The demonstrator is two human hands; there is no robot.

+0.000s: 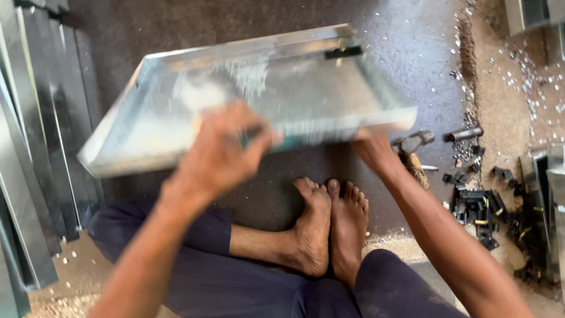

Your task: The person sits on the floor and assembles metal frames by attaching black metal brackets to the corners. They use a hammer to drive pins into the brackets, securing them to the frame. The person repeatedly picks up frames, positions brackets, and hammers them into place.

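We hold the shallow silvery sheet-metal tray (294, 88) tilted above our bare feet (329, 227): left hand (220, 153) gripping its near edge, right hand (376, 154) under its right corner (fingers hidden, grip unclear).

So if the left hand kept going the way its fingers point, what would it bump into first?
The left hand is already on the shiny metal tray, so probably the tray's flat bottom. The picture is blurry and depth is unclear.

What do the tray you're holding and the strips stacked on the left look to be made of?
The tray looks like thin sheet metal, maybe galvanised steel: silver-grey, shiny, with folded-up edges, though motion-blurred. The stacked strips seem the same bright grey metal, with crisp bent edges. Left hand and right hand grip the tray's near edge.
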